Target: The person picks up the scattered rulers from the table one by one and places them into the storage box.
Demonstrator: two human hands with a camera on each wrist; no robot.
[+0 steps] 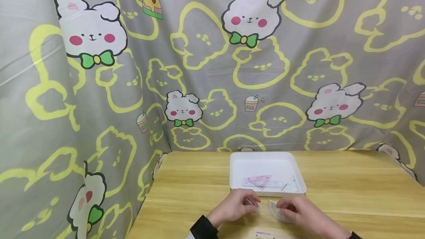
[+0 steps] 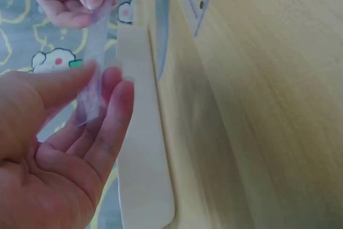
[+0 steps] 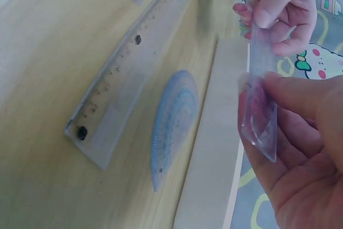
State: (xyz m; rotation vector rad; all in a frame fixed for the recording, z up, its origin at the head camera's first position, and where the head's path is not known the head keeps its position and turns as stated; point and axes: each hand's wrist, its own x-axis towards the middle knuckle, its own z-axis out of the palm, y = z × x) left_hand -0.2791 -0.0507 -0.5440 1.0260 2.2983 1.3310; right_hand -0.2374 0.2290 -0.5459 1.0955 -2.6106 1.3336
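Both hands, the left hand (image 1: 234, 206) and right hand (image 1: 300, 213), pinch a clear plastic sleeve (image 1: 271, 209) just before the white rectangular tray (image 1: 237, 180) on the wooden table (image 1: 348, 194).

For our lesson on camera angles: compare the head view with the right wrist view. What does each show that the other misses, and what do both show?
Only the head view shows the whole white tray with a pink set square in it, and the rabbit-print cloth reaching high behind the table.

Only the right wrist view shows a clear ruler and a blue protractor lying on the wood.

Both show the left hand and right hand pinching a clear plastic sleeve between them, the wooden table, and some cloth.
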